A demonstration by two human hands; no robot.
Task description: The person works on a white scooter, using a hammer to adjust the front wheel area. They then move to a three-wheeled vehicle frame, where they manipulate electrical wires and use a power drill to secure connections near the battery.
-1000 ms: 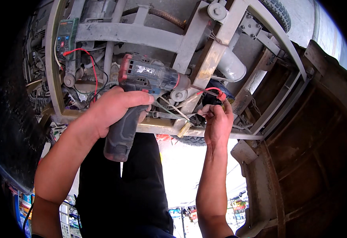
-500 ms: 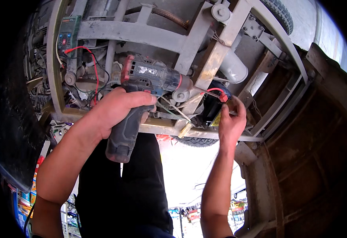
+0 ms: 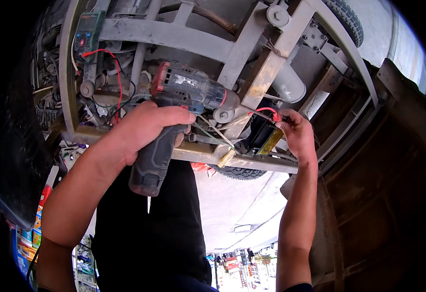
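A cordless drill (image 3: 186,87) with a dark body and a red rear end is gripped by my left hand (image 3: 147,124), fingers wrapped around its handle. From its chuck a long thin bit (image 3: 257,112) points right, its tip close to my right hand (image 3: 298,134). The fingers of that hand pinch the red-covered end of a cable (image 3: 275,116). Just below and left of it sits a black box (image 3: 259,134), probably a battery, with a yellow label (image 3: 271,142) on its side. Whether the bit touches a screw is hidden by the red cover and fingers.
A metal frame (image 3: 174,36) surrounds the work. On its left rail rests a multimeter (image 3: 87,31) with a red lead (image 3: 119,80). Loose pale wires (image 3: 218,134) hang beneath the drill. A grey cylinder (image 3: 291,85) and a rusty brown panel (image 3: 369,194) lie to the right.
My right hand has shifted right and slightly up with the red cable end, away from the black box. More of the yellow label shows. The drill stays nearly in place.
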